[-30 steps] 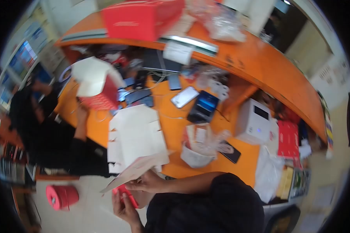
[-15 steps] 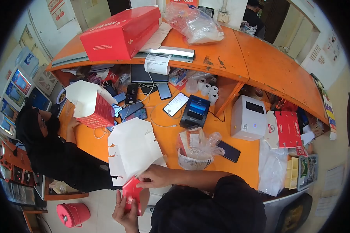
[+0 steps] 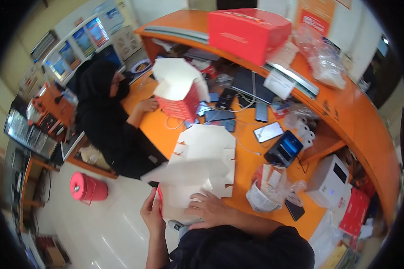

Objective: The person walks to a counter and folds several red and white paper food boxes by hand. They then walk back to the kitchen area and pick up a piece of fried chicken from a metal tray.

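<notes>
A partly folded cardboard box [image 3: 206, 143], white inside and red outside, lies over the front edge of the orange counter towards my body. One raised flap of it is blurred. My left hand [image 3: 153, 210] pinches its red left edge between thumb and fingers. Spread over the white inner face near my body is my right hand [image 3: 211, 209], its fingers apart and pressing on the cardboard. Further back, a folded red box [image 3: 178, 104] with an open white top stands on the counter, beside a co-worker's hand [image 3: 147, 105].
A co-worker in black [image 3: 105, 121] stands at the left. Several phones [image 3: 268, 132], cables, a black receipt printer [image 3: 283, 149] and a plastic-wrapped package [image 3: 267, 188] lie on the counter [image 3: 243, 163]. A white printer [image 3: 328, 181] stands right. A large red box [image 3: 247, 36] sits on the upper shelf.
My view has swung left. The cardboard has been opened out near my body, and my right hand has gone from pinching its red part to lying spread on the white face.
</notes>
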### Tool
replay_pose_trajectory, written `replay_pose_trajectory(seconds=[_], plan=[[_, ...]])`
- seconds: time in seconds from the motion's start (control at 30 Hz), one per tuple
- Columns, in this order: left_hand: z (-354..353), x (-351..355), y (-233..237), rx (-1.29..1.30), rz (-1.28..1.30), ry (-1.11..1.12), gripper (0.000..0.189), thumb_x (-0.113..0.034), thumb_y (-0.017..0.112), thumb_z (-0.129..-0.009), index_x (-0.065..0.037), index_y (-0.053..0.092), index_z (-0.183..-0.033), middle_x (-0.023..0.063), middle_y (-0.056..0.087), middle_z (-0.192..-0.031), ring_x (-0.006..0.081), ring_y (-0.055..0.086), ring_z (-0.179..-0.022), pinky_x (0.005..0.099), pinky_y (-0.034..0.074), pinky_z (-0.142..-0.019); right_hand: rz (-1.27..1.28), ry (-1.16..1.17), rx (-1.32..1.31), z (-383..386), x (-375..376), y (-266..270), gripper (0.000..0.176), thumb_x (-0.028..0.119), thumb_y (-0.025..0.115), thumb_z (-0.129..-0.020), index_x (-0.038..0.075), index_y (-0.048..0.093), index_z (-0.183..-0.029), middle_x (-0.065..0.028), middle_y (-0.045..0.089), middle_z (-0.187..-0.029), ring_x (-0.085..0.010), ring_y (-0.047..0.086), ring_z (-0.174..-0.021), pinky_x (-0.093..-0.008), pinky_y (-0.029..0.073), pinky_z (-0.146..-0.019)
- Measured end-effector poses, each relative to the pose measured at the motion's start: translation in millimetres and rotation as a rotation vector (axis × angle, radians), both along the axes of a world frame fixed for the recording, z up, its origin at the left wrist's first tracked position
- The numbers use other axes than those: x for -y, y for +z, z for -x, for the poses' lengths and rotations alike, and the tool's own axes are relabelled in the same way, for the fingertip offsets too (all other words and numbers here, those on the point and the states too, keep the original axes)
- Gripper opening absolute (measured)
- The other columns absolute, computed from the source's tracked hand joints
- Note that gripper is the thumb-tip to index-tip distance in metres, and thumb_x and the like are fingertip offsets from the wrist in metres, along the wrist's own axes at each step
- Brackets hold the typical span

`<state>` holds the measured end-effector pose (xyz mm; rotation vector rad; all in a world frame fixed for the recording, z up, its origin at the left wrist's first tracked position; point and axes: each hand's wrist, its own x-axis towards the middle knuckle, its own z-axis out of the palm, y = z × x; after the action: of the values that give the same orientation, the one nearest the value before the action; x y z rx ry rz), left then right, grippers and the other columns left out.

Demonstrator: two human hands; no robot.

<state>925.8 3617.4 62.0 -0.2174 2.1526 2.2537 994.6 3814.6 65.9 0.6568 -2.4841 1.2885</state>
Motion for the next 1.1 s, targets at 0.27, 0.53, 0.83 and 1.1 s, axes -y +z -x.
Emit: replay_pose_trajectory(seconds=[0.27, 0.53, 0.83, 1.1], plan=[[0.8, 33.2, -20.1, 0.257, -0.373, -0.014, 0.054, -0.049, 0.038, -0.096, -0.006, 0.049, -0.126, 0.0087, 0.054, -0.126, 0.0241, 0.053, -0.112, 0.0412, 0.046, -0.089, -0.507, -0.113, -0.129, 52.8, -12.0, -8.1, 0.019, 0.007, 0.056, -0.072, 0.015, 0.063, -0.088, 0.0018, 0.057, -0.079, -0.0175, 0.054, -0.091, -0.0665, 0.024, -0.103], [-24.1, 48.1, -27.6, 0.312, -0.230, -0.106, 0.046, -0.038, 0.046, -0.094, 0.000, 0.053, -0.120, 0.0129, 0.058, -0.121, 0.0248, 0.057, -0.103, 0.0374, 0.047, -0.086, -0.670, -0.636, -0.426, 265.1, -63.1, 71.6, 0.017, 0.009, 0.049, -0.081, 0.012, 0.064, -0.091, -0.0051, 0.062, -0.083, -0.0247, 0.056, -0.091, -0.0605, 0.026, -0.102], [-78.2, 82.0, -51.3, 0.446, -0.166, 0.044, 0.037, -0.029, 0.049, -0.094, -0.001, 0.056, -0.117, 0.0108, 0.061, -0.117, 0.0199, 0.059, -0.098, 0.0326, 0.048, -0.083, -0.749, -0.734, -0.007, 340.2, -88.7, 26.0, 0.025, 0.014, 0.039, -0.091, 0.008, 0.054, -0.110, -0.0138, 0.066, -0.099, -0.0262, 0.058, -0.105, -0.0715, 0.019, -0.100], [-75.8, 86.4, -60.5, 0.467, -0.129, 0.042, 0.042, -0.034, 0.053, -0.092, 0.000, 0.057, -0.116, 0.0090, 0.061, -0.113, 0.0175, 0.058, -0.094, 0.0316, 0.048, -0.080, -0.822, -0.692, -0.016, 336.1, -82.3, 31.0, 0.024, 0.009, 0.038, -0.088, 0.009, 0.051, -0.108, -0.0184, 0.068, -0.086, -0.0351, 0.066, -0.087, -0.0716, 0.012, -0.102]])
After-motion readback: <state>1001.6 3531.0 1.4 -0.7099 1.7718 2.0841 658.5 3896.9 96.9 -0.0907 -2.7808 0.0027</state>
